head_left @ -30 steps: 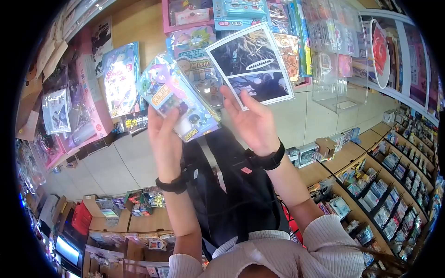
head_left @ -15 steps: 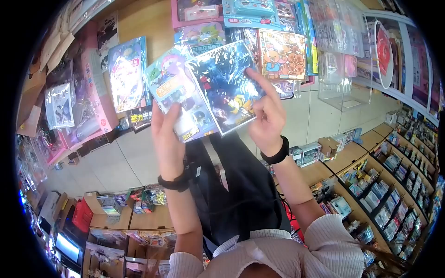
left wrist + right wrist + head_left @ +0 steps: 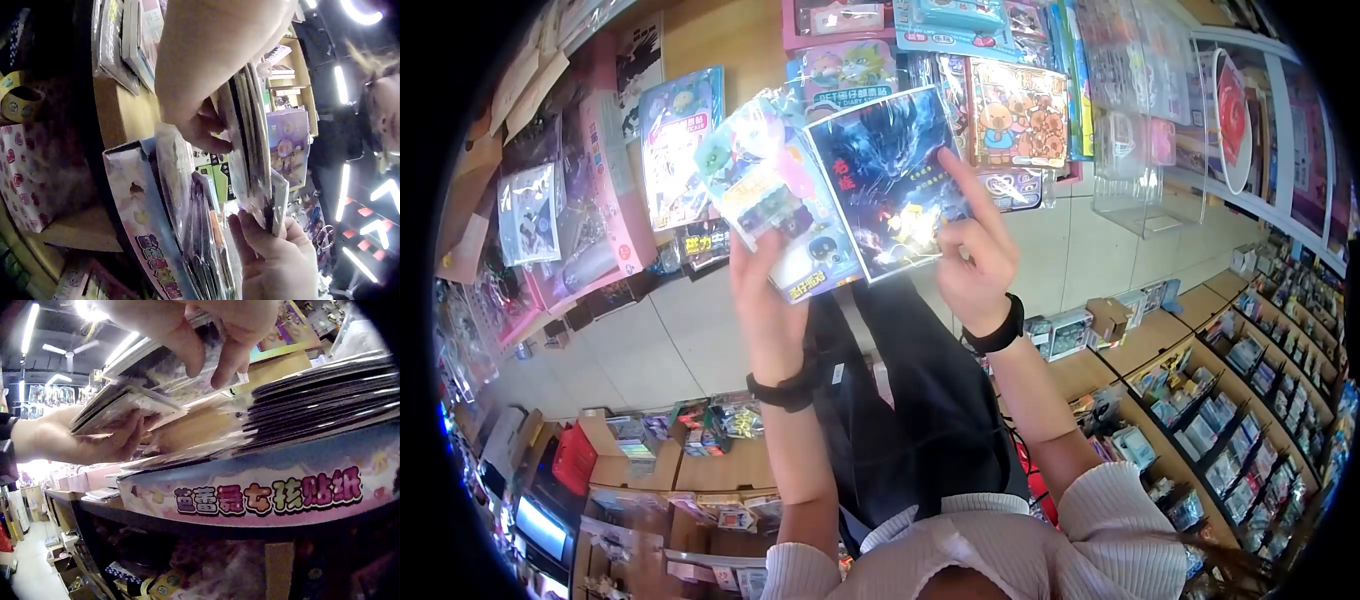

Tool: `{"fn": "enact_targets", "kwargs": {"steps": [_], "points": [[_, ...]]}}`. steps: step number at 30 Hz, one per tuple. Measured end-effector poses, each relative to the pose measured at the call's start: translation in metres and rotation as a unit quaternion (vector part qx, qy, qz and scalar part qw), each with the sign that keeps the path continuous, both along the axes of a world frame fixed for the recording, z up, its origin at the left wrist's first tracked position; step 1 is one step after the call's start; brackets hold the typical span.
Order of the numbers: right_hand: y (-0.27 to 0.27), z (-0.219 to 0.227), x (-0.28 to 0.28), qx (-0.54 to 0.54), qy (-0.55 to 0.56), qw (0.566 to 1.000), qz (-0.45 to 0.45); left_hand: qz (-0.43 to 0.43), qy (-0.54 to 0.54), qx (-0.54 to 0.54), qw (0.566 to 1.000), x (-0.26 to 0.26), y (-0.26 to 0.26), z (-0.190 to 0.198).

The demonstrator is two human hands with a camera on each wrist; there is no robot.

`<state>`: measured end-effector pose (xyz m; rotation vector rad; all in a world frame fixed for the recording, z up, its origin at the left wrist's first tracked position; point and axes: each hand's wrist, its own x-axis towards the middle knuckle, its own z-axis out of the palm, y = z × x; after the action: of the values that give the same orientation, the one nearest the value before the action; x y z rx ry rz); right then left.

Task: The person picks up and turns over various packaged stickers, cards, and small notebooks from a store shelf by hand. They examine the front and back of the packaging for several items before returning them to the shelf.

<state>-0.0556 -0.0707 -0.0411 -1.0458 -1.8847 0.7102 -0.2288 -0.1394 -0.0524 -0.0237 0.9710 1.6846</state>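
My left hand (image 3: 768, 300) grips a stack of glossy, plastic-wrapped picture packs, its thumb lying over the pastel top pack (image 3: 795, 225). The layered edges of this stack (image 3: 247, 134) show in the left wrist view. My right hand (image 3: 980, 255) holds a dark blue picture pack (image 3: 885, 175) with a white border, partly over the right side of the stack. Its index finger runs up along the pack's right edge while the other fingers are curled low at that side. In the left wrist view, the right thumb and fingers (image 3: 275, 256) pinch a thin pack at its edge.
A pastel pack (image 3: 683, 150) lies left of the stack, with more stickers behind. An orange cartoon pack (image 3: 1018, 115) is to the right, next to a clear plastic rack (image 3: 1145, 130). A box with coloured lettering (image 3: 269, 494) stands close below my hands, filled with packs (image 3: 325, 394).
A black-and-white picture side faced up at first; now the dark blue side shows. My right hand has brought the pack left and down against the stack, its index finger now extended.
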Motion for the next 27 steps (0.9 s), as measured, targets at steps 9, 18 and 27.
{"fn": "enact_targets", "kwargs": {"steps": [9, 18, 27], "points": [[0.003, -0.002, 0.003, 0.006, 0.000, 1.000, 0.016, -0.011, 0.040, -0.002, 0.999, 0.000, 0.001, -0.001], [0.007, -0.006, 0.009, 0.009, -0.025, 1.000, -0.003, -0.040, 0.237, -0.054, 0.969, -0.003, 0.021, -0.005], [0.009, -0.006, 0.001, -0.006, 0.002, 0.999, -0.047, -0.070, 0.432, -0.099, 0.894, 0.005, 0.046, -0.008]]}}
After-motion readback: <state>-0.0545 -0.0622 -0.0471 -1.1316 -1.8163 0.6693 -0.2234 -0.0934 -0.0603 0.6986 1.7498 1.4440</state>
